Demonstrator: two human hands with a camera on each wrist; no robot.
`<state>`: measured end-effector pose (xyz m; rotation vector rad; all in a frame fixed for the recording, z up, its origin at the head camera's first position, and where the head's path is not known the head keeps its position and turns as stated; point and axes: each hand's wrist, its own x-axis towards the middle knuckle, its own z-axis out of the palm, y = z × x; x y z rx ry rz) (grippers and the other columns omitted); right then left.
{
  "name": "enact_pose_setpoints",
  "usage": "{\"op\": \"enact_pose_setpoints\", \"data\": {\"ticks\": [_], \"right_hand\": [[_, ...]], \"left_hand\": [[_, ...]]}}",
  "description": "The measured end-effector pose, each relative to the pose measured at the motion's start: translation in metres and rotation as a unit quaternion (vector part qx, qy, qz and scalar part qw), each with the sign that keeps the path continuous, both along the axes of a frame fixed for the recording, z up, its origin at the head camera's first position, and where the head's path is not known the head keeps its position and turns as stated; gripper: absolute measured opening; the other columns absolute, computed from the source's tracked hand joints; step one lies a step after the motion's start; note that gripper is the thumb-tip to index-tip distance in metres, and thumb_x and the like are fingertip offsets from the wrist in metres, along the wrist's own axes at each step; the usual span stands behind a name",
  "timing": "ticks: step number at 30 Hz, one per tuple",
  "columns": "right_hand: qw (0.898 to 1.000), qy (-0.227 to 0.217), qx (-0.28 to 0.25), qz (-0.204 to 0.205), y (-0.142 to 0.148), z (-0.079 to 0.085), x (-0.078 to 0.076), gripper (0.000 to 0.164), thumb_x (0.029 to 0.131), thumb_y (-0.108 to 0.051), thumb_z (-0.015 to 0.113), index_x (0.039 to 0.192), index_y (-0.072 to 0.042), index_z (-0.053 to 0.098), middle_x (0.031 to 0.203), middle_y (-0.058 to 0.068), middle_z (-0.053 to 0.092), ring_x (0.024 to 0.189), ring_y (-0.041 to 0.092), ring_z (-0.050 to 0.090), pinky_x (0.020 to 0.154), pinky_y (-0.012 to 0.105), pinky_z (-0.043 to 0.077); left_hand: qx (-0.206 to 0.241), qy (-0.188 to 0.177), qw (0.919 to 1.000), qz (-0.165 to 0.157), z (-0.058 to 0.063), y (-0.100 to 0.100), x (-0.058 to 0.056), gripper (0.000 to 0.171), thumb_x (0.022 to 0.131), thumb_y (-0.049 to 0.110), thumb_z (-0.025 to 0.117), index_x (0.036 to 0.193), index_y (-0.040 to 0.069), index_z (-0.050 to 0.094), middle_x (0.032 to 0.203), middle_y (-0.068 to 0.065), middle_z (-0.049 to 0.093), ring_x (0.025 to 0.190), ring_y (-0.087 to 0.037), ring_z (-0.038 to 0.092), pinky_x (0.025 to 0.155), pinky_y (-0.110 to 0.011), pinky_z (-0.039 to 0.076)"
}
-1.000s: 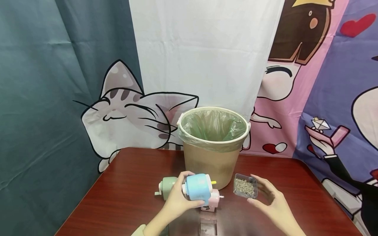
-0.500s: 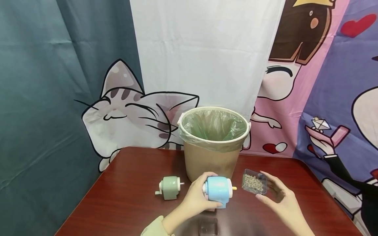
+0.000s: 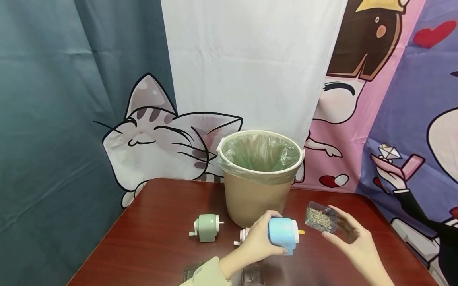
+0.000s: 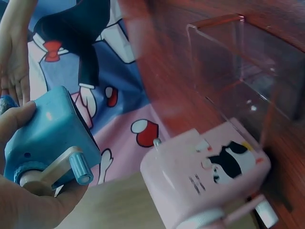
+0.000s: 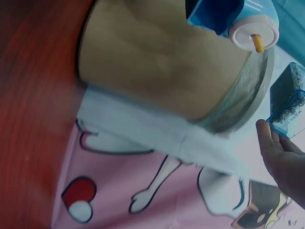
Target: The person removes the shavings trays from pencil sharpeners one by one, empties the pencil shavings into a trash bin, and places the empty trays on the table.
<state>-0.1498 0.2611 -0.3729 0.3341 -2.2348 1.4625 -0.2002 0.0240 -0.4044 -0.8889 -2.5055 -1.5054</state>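
Note:
A blue crank pencil sharpener [image 3: 282, 231] is in the grip of my left hand [image 3: 258, 239], above the table. Its crank [image 4: 66, 167] faces the left wrist camera, and a short yellow stick [image 5: 258, 43] pokes out of its white front. The drawer slot of the sharpener is hollow in the right wrist view. My right hand [image 3: 356, 240] pinches a small clear drawer [image 3: 317, 227] by its side, tilted, with pencil shavings [image 3: 319, 218] inside. A gap separates drawer and sharpener. Partly hidden behind my left hand stands a pink sharpener [image 4: 205, 176].
A green sharpener [image 3: 208, 227] stands on the red-brown table [image 3: 143, 238] at left. Two clear drawers lie near the front: one drawer [image 3: 253, 275] in the middle, another drawer [image 3: 190, 271] beside my sleeve. A tan lined bin [image 3: 255, 196] stands behind.
Both hands have moved right, carrying the blue sharpener and the drawer of shavings. The drawer has also risen slightly. The green sharpener is now uncovered, while the pink one is largely hidden in the head view.

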Motion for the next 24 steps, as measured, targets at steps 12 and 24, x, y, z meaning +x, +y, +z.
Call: {"op": "enact_pose_setpoints", "data": {"ticks": [12,24], "right_hand": [[0.998,-0.027,-0.055,0.008,0.044,-0.013,-0.010,0.061,0.084,0.009,0.062,0.140,-0.008,0.043,0.116,-0.024,0.059,0.103,-0.013,0.055,0.082,0.001,0.040],[0.996,-0.023,-0.084,0.034,0.097,-0.033,-0.021,0.060,0.085,0.012,0.058,0.137,-0.015,0.047,0.116,-0.026,0.058,0.103,-0.015,0.054,0.082,0.000,0.040]], "left_hand": [[-0.023,0.027,0.9991,0.022,-0.002,0.036,-0.016,0.075,0.057,0.016,0.090,0.116,0.020,0.045,0.112,0.001,0.061,0.094,-0.005,0.056,0.076,-0.019,0.044],[-0.108,0.065,0.9918,0.020,-0.001,0.082,-0.039,0.071,0.058,0.024,0.090,0.114,0.021,0.045,0.108,0.004,0.060,0.090,-0.003,0.057,0.074,-0.018,0.040]]}}
